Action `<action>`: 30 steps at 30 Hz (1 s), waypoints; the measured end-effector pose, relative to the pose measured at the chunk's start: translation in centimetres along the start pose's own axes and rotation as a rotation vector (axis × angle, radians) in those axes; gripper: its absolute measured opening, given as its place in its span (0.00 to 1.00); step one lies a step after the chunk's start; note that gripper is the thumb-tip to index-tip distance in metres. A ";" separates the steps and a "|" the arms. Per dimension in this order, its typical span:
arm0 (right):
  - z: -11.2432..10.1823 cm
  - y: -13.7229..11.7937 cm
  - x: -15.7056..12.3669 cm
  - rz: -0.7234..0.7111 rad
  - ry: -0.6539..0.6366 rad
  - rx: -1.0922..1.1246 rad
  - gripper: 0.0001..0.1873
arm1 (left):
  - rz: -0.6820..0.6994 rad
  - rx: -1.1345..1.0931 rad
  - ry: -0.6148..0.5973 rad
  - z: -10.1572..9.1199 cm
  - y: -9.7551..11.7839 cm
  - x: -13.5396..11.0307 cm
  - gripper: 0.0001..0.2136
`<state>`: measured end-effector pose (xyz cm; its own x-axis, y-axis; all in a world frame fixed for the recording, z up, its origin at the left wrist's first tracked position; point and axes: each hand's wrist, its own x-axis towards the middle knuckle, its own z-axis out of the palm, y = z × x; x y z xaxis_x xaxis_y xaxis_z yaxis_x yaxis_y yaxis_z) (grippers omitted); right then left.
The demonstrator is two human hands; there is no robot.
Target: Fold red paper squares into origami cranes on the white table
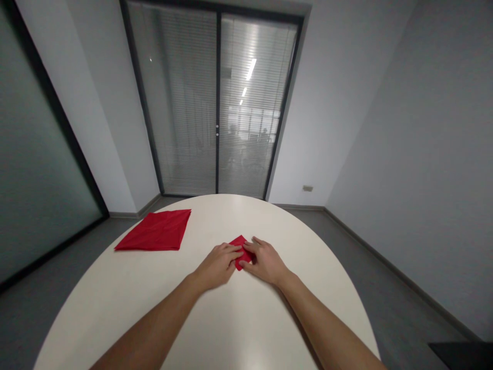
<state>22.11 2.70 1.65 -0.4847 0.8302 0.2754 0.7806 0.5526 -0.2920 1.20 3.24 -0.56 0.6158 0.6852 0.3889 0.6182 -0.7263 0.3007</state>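
A small folded red cloth lies on the white table in front of me, partly covered by my fingers. My left hand is at its left side, with curled fingers pressing on the cloth and holding it. From the right, my right hand grips the same cloth, its thumb at the near corner and its fingertips higher up on the fabric. The edges under both hands are hidden. Farther left, a larger red cloth is spread flat in a folded four-sided shape, apart from both hands.
The round white table has a curved edge on the left, far and right sides. Beyond it stand glazed panels with blinds in dark frames. Grey walls rise at the sides, and a dark object shows at the lower right corner.
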 end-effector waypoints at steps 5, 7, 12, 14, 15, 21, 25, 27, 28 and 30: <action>0.1 1.0 -0.3 -0.060 -0.054 0.023 0.33 | -0.026 0.056 -0.023 -0.6 0.6 -0.1 0.19; 0.0 1.2 -0.3 -0.112 -0.040 0.042 0.31 | -0.049 0.077 -0.017 -0.9 1.0 -0.1 0.19; -0.4 1.1 -0.1 -0.223 -0.042 0.122 0.23 | -0.054 0.075 0.011 -1.1 1.0 -0.4 0.20; -0.6 1.2 0.0 -0.278 -0.060 0.148 0.24 | -0.036 0.053 -0.004 -1.0 0.7 -0.5 0.21; -0.7 1.4 0.0 -0.303 -0.066 0.157 0.25 | -0.034 0.040 -0.020 -0.9 0.5 -0.6 0.22; -1.3 2.7 -0.4 -0.295 -0.043 0.131 0.25 | -0.054 0.023 -0.048 -0.7 -0.1 -0.8 0.25; -1.4 2.5 -0.4 -0.247 0.005 0.099 0.17 | -0.045 0.042 -0.016 -0.9 0.2 -0.7 0.21; -1.3 1.9 -0.3 -0.237 0.015 0.114 0.12 | -0.040 0.054 0.000 -1.0 0.3 -0.7 0.20; -1.2 1.6 -0.2 -0.243 0.008 0.126 0.11 | -0.040 0.058 0.003 -1.1 0.4 -0.7 0.20; -1.0 1.2 -0.1 -0.266 -0.017 0.148 0.14 | -0.039 0.060 0.001 -1.2 0.5 -0.7 0.21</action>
<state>23.51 3.20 2.23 -0.6716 0.6556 0.3451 0.5602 0.7542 -0.3425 0.49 2.32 0.42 0.5903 0.7130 0.3785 0.6699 -0.6943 0.2631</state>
